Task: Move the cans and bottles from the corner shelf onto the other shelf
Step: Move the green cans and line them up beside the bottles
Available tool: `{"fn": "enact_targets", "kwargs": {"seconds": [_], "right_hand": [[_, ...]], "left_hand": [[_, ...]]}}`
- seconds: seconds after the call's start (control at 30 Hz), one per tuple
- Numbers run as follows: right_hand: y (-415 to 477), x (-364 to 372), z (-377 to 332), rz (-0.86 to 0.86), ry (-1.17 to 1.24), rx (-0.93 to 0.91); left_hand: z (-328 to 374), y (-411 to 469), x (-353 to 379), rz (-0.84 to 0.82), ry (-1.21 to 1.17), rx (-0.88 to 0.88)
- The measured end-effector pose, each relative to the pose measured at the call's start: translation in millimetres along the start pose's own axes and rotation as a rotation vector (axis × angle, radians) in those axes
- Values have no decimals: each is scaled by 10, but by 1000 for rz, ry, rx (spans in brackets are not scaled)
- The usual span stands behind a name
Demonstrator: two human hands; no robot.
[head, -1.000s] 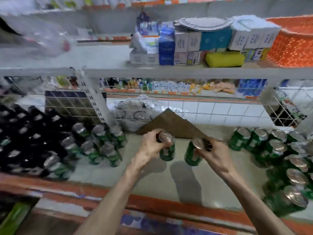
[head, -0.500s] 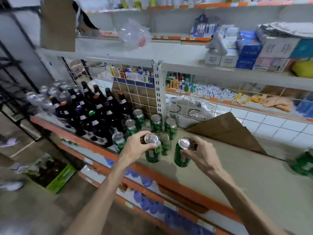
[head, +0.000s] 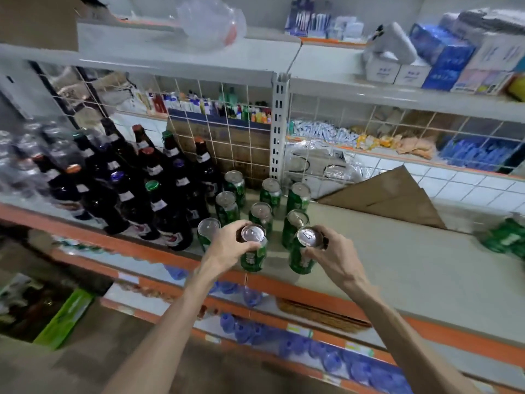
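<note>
Two green cans are in my hands, one each. My left hand (head: 230, 245) wraps the left can (head: 254, 258) from its left side just below the rim, fingers and thumb curled round it. My right hand (head: 332, 251) pinches the right can (head: 301, 261) at the top rim from its right side, fingers curled. Both cans are upright, long axis vertical, silver tops with pull tabs facing up. They sit side by side, apart, over the near edge of the shelf (head: 397, 265). I cannot tell whether their bases touch it.

Seven more green cans (head: 260, 214) stand on the shelf just beyond and to the left of my hands:
- three in the far row;
- three in the middle row;
- one alone (head: 208, 231) at the near left, just beside my left hand.

All seven are upright with tops up.

Dark bottles (head: 159, 200) fill the shelf to the left of the cans, upright, necks up, with caps in red, green and purple. At least ten show. The far-left ones are too blurred to count.

One cardboard sheet (head: 392, 197) lies flat on the shelf to the right. A blurred cluster of green cans (head: 505, 237) sits at the right edge, well apart, and I cannot count them.
</note>
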State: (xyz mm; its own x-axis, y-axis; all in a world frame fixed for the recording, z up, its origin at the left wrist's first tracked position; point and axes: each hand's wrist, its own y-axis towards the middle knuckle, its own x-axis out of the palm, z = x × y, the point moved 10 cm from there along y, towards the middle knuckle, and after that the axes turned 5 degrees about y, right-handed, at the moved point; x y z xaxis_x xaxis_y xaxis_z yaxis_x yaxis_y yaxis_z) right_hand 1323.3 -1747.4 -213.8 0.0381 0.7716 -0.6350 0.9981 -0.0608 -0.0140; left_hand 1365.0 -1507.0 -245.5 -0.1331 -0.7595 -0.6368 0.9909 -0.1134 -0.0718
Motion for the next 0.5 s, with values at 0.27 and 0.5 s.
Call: {"fn": "enact_targets", "kwargs": {"seconds": [0.27, 0.5], "right_hand": [[20, 320, 18, -4, 12, 3], [4, 483, 123, -10, 1, 42]], "left_hand": [[-209, 117, 89, -58, 8, 4], [-233, 159, 114, -74, 2, 27]]}}
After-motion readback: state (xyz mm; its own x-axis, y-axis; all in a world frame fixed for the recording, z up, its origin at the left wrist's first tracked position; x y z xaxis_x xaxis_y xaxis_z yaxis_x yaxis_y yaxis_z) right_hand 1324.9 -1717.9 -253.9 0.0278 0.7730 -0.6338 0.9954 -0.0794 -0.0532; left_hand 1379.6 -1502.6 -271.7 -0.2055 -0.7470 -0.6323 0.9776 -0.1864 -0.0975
